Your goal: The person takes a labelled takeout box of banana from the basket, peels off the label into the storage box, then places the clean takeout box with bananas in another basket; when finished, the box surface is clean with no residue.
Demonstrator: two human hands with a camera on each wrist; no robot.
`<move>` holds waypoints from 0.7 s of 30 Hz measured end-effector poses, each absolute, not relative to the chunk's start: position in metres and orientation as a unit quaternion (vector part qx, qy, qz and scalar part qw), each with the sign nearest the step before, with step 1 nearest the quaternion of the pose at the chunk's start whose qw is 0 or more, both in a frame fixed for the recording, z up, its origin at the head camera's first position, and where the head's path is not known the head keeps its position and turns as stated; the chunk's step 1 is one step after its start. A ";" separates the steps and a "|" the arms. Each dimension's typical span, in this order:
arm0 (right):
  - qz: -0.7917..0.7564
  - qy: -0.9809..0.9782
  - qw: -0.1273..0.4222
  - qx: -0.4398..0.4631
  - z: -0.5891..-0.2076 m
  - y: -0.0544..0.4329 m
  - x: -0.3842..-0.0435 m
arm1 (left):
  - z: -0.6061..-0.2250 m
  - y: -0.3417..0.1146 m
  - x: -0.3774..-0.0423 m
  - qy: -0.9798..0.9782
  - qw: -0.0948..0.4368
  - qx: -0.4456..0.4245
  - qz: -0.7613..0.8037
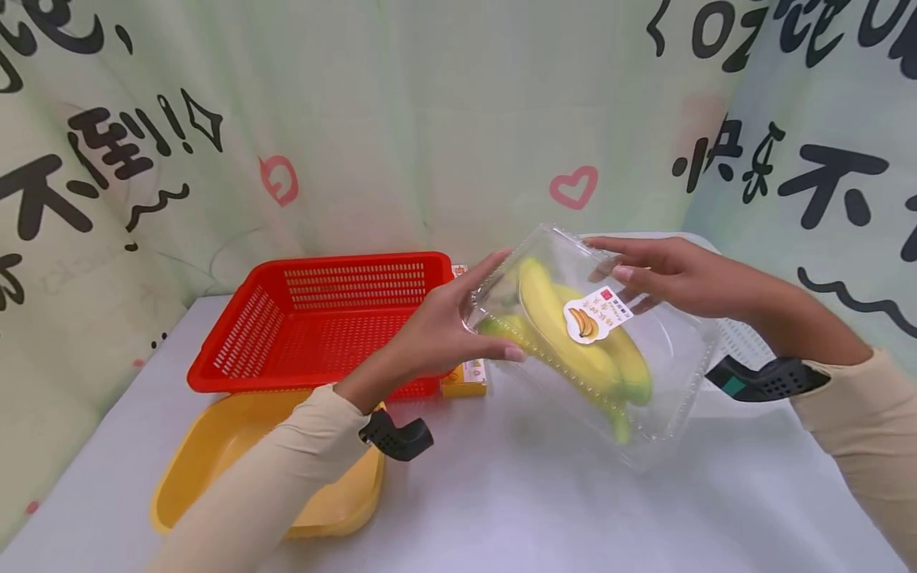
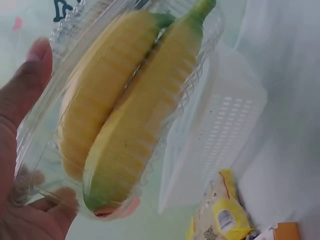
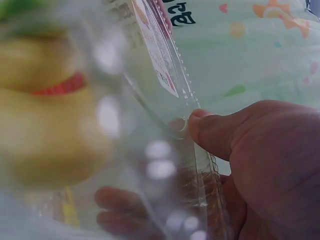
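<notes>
A clear plastic clamshell box (image 1: pixel 677 350) is held up above the table, tilted, with yellow bananas (image 1: pixel 555 318) with green ends inside. A white label with a banana picture (image 1: pixel 596 316) is stuck on its lid. My left hand (image 1: pixel 453 318) grips the box's left edge, thumb on the near side; the left wrist view shows its thumb and fingers around one end. At the upper right edge, my right hand (image 1: pixel 673 274) pinches the box, its thumb (image 3: pixel 212 131) on one face and fingers seen through the plastic.
A red basket (image 1: pixel 239 338) stands at the back left, with a yellow tray (image 1: pixel 169 485) in front. Beside the red basket is a small yellow-orange package (image 1: pixel 466 387). A white basket (image 2: pixel 220 115) stands behind the box, near a yellow bag (image 2: pixel 222 215). A printed curtain (image 1: pixel 444 103) hangs behind.
</notes>
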State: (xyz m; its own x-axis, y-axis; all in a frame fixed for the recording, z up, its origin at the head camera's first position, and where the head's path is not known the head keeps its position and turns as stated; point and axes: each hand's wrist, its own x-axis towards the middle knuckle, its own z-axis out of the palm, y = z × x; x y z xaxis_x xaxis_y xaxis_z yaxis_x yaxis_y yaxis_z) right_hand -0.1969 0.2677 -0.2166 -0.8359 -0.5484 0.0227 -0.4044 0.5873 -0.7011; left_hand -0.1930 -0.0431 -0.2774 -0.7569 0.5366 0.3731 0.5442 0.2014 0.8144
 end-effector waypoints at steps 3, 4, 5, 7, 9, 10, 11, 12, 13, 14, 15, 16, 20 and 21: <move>-0.365 0.879 0.104 -0.287 -0.221 0.260 -0.195 | -0.280 -0.051 -0.181 -0.790 0.022 -0.339 -0.511; -0.367 0.876 0.107 -0.294 -0.223 0.258 -0.195 | -0.281 -0.053 -0.178 -0.794 0.028 -0.335 -0.507; -0.369 0.873 0.110 -0.299 -0.225 0.255 -0.194 | -0.282 -0.056 -0.174 -0.796 0.034 -0.334 -0.504; -0.372 0.869 0.117 -0.304 -0.227 0.250 -0.192 | -0.286 -0.060 -0.167 -0.799 0.042 -0.327 -0.503; -0.379 0.863 0.126 -0.310 -0.230 0.244 -0.190 | -0.290 -0.064 -0.161 -0.797 0.044 -0.322 -0.509; -0.381 0.861 0.129 -0.313 -0.230 0.241 -0.189 | -0.291 -0.066 -0.158 -0.795 0.042 -0.318 -0.514; -0.380 0.860 0.130 -0.316 -0.231 0.238 -0.188 | -0.293 -0.068 -0.154 -0.791 0.038 -0.315 -0.522; -0.377 0.859 0.129 -0.321 -0.231 0.235 -0.187 | -0.294 -0.070 -0.151 -0.789 0.034 -0.310 -0.530; -0.376 0.858 0.129 -0.324 -0.232 0.233 -0.186 | -0.295 -0.072 -0.147 -0.786 0.030 -0.305 -0.537; -0.373 0.858 0.128 -0.330 -0.232 0.230 -0.185 | -0.295 -0.075 -0.143 -0.781 0.026 -0.302 -0.545; -0.369 0.858 0.125 -0.335 -0.233 0.227 -0.183 | -0.295 -0.077 -0.140 -0.779 0.024 -0.300 -0.551; -0.366 0.858 0.124 -0.337 -0.233 0.224 -0.181 | -0.296 -0.080 -0.136 -0.776 0.021 -0.298 -0.556; -0.360 0.856 0.134 -0.346 -0.237 0.214 -0.177 | -0.297 -0.089 -0.122 -0.771 0.019 -0.289 -0.567; -0.360 0.854 0.138 -0.348 -0.238 0.211 -0.177 | -0.298 -0.091 -0.119 -0.772 0.020 -0.286 -0.567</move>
